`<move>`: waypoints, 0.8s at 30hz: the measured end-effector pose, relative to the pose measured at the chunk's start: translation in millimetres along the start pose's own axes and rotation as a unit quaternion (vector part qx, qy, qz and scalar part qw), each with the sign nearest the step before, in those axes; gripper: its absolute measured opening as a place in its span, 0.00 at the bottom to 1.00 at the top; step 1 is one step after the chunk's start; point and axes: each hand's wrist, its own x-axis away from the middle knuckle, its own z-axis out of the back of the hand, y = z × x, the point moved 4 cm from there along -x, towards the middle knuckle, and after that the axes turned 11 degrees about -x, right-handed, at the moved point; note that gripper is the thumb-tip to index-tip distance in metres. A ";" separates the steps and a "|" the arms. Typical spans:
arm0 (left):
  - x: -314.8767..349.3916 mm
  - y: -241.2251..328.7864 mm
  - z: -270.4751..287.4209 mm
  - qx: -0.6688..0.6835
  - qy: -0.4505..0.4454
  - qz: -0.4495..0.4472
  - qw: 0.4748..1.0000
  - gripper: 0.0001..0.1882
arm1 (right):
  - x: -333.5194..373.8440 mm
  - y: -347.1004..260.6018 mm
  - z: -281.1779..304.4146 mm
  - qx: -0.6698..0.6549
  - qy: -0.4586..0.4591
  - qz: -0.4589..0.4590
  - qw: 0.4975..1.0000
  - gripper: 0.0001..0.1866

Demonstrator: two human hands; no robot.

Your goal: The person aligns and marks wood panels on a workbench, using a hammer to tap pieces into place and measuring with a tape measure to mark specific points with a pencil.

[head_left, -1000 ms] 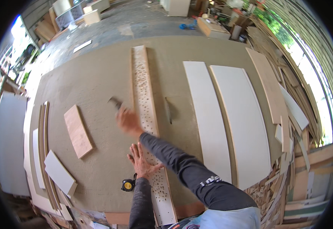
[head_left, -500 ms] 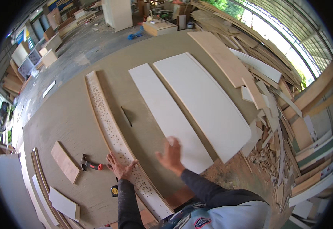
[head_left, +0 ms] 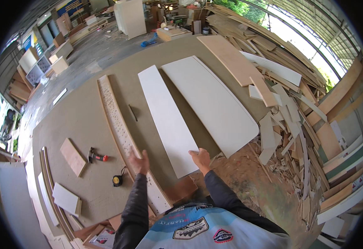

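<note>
My right hand (head_left: 201,159) grips the near right corner of a narrow white panel (head_left: 167,120), its thumb on top and the fingers partly hidden at the edge. My left hand (head_left: 139,162), slightly blurred, is over a long board peppered with small holes (head_left: 121,128); it holds nothing, thumb and fingers apart. Whether it touches that board I cannot tell. A thin dark rod (head_left: 132,113), like a drill bit, lies between the board and the panel. To the left are a claw hammer (head_left: 97,156) with a red-and-black handle and a tape measure (head_left: 117,180).
A wider white panel (head_left: 214,108) lies right of the narrow one on the broad grey-brown worktop (head_left: 86,103). Wood offcuts (head_left: 287,124) heap along the right side. Small boards (head_left: 73,157) and long strips (head_left: 50,182) lie at the left. A white cabinet (head_left: 130,18) stands far back.
My right hand has come down onto the narrow panel's edge, and the panel's near end has shifted left. My left hand has lifted from its flat rest on the perforated board. The view has shifted.
</note>
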 end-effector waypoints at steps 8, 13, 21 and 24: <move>72.6 61.7 43.6 0.274 -0.101 0.109 0.950 0.38 | 104.2 -28.5 -16.0 -0.076 -0.008 0.116 0.990 0.37; 68.4 -14.0 96.9 0.395 0.085 0.189 0.895 0.18 | 155.5 -64.0 -68.7 -0.160 -0.159 0.218 0.950 0.24; 118.8 -174.1 195.1 0.237 0.205 0.267 0.911 0.19 | 200.0 -37.4 -122.0 -0.236 -0.511 0.096 0.821 0.15; 161.8 -274.2 210.2 -0.085 0.227 0.326 0.914 0.22 | 198.3 -22.8 -126.7 -0.200 -0.499 0.085 0.839 0.13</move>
